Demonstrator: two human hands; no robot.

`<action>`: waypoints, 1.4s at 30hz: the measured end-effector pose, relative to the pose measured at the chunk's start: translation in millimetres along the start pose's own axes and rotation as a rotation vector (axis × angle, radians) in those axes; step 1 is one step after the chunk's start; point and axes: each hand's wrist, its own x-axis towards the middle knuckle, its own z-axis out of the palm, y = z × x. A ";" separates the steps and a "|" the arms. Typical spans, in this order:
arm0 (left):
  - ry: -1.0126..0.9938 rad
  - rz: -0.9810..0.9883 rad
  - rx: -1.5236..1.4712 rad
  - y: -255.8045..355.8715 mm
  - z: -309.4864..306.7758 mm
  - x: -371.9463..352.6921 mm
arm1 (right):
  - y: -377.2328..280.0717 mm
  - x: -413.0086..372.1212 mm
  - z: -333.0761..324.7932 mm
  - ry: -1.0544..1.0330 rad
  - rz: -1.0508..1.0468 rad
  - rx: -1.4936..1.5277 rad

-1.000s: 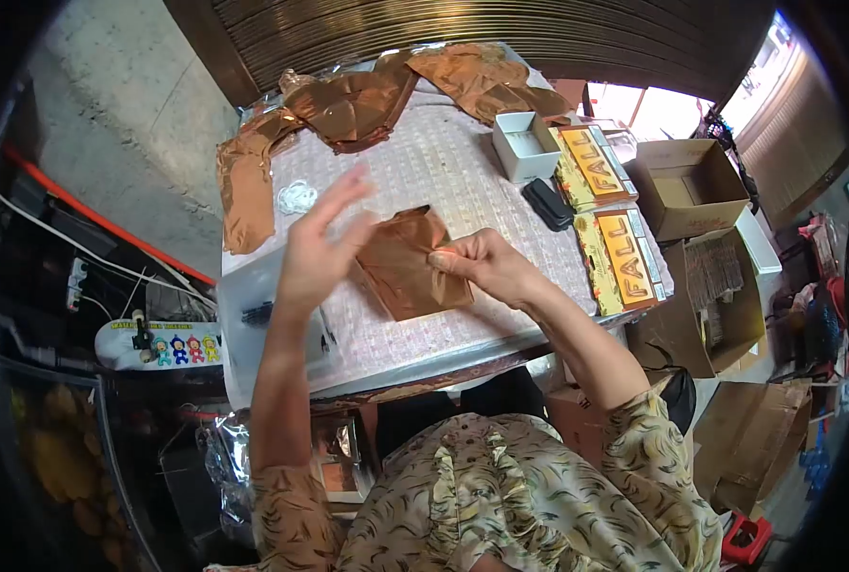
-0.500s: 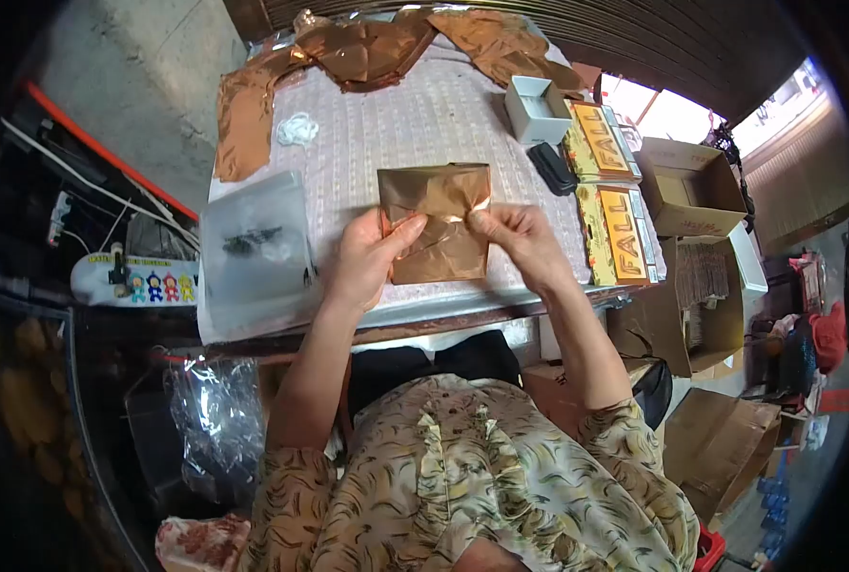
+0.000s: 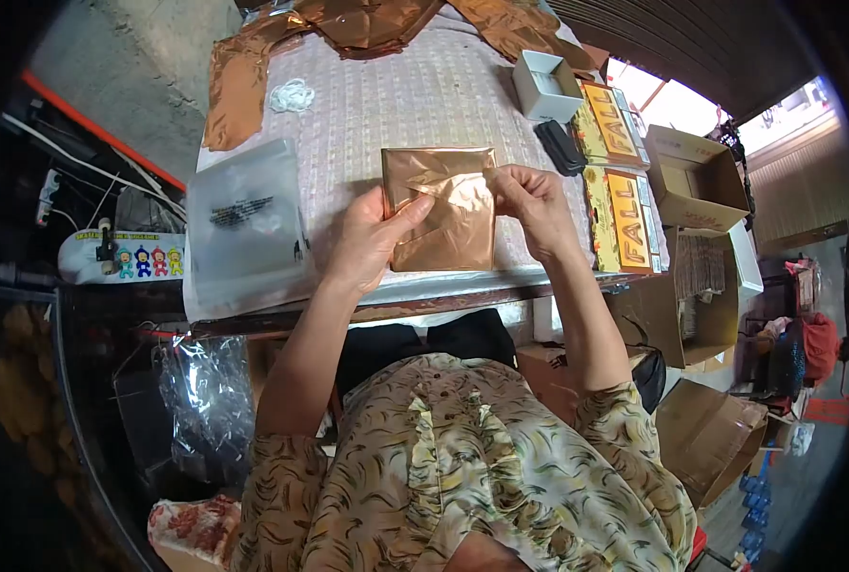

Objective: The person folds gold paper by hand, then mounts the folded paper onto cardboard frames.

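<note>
A folded copper-coloured foil packet (image 3: 453, 224) is held upright over the near edge of the table. My left hand (image 3: 369, 236) grips its left side, with the thumb lying across the front. At the upper right edge, the fingers of my right hand (image 3: 531, 205) pinch the foil. More copper foil pieces (image 3: 362, 27) lie at the far side of the table, and one sheet (image 3: 236, 95) hangs down its left part. A stack of clear plastic bags (image 3: 245, 229) lies left of my left hand.
White bands (image 3: 292, 95) lie behind the bags. On the right are a white box (image 3: 546, 88), a black case (image 3: 561, 148) and FALL packages (image 3: 626, 224). Cardboard boxes (image 3: 696, 181) stand beyond the table's right edge. A skateboard (image 3: 124, 257) is at left.
The foil packet looks flatter and smoother. My right hand has moved up and slightly right along its edge. The camera view has shifted a little.
</note>
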 end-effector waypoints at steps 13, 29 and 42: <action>0.032 -0.079 0.077 -0.1 -8.8 11.1 | 13.0 -8.6 -6.2 -0.016 0.187 0.014; -0.284 0.070 -0.186 13.5 -2.0 7.3 | 33.3 -2.9 -34.3 -0.057 0.360 0.432; -0.169 -0.068 -0.225 8.3 -27.6 18.7 | 10.4 0.9 -7.3 0.065 0.307 0.329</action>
